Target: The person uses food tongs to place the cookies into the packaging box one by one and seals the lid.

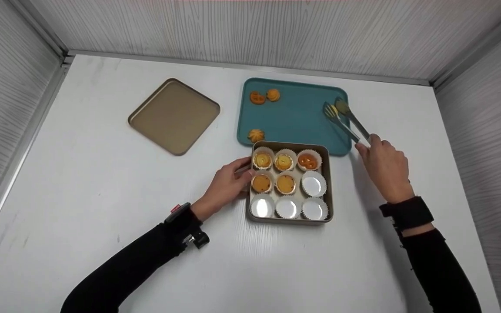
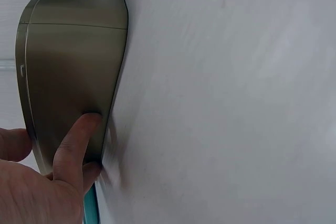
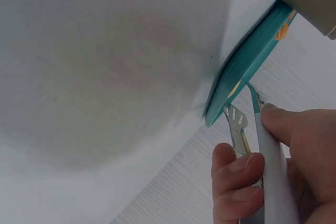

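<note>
My left hand (image 1: 226, 184) holds the left side of a square gold tin (image 1: 292, 221), thumb at its rim and fingers against the outer wall (image 2: 73, 77). Inside, white paper cups stand in rows: two hold swirled cookies, two round speckled cookies, one a pretzel-shaped cookie (image 1: 307, 161), and several show only white paper (image 1: 314, 184). My right hand (image 1: 385, 167) grips metal tongs (image 1: 355, 119) over the right end of a teal tray (image 1: 294, 126). A yellowish cookie (image 1: 335, 110) lies between the tong tips, partly hidden by them.
Left on the teal tray are a pretzel-shaped cookie (image 1: 257, 98) and a swirled cookie (image 1: 273, 94) side by side, with another ridged cookie (image 1: 256, 135) near the front corner. A gold lid (image 1: 174, 117) lies at the back left. Pale walls (image 1: 250, 34) enclose the white table.
</note>
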A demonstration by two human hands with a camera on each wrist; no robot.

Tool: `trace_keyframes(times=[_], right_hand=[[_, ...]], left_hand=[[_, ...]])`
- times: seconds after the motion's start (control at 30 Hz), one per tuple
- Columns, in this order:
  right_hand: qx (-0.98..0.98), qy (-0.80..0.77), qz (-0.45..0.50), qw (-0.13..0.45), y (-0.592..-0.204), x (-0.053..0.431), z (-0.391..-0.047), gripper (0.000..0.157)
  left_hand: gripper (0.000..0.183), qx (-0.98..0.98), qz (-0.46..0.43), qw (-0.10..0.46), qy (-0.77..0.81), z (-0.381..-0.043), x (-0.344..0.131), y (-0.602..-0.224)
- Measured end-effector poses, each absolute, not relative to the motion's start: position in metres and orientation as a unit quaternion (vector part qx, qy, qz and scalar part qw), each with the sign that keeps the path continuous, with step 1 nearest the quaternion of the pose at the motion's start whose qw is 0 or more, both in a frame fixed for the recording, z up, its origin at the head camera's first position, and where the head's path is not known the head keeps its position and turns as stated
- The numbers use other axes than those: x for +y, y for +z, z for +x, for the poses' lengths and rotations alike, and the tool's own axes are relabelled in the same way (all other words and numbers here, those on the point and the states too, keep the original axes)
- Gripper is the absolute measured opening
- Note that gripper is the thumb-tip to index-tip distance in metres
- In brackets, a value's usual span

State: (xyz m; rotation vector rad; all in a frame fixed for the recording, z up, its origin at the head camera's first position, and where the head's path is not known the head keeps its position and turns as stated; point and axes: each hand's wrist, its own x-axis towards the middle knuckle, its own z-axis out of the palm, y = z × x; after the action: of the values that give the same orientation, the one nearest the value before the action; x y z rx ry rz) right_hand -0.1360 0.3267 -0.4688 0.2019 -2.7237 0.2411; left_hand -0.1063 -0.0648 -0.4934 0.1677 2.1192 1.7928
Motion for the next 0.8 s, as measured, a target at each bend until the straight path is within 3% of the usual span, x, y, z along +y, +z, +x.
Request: trace_keyframes(times=[0.57, 0.8], right_hand=[[-0.973, 0.075, 0.078, 0.201, -0.4718, 0.3278, -0.1391, 0.039], [-0.972, 0.072, 0.083, 0.206, -0.4746, 0.3309, -0.1390, 0.039]], left_hand=[[0.054, 0.768, 0.073, 0.157, 0.617, -0.1069, -0.0662, -0.4953], [0.054, 0.751, 0.057, 0.180, 0.633, -0.1062, -0.0657, -0.4947]])
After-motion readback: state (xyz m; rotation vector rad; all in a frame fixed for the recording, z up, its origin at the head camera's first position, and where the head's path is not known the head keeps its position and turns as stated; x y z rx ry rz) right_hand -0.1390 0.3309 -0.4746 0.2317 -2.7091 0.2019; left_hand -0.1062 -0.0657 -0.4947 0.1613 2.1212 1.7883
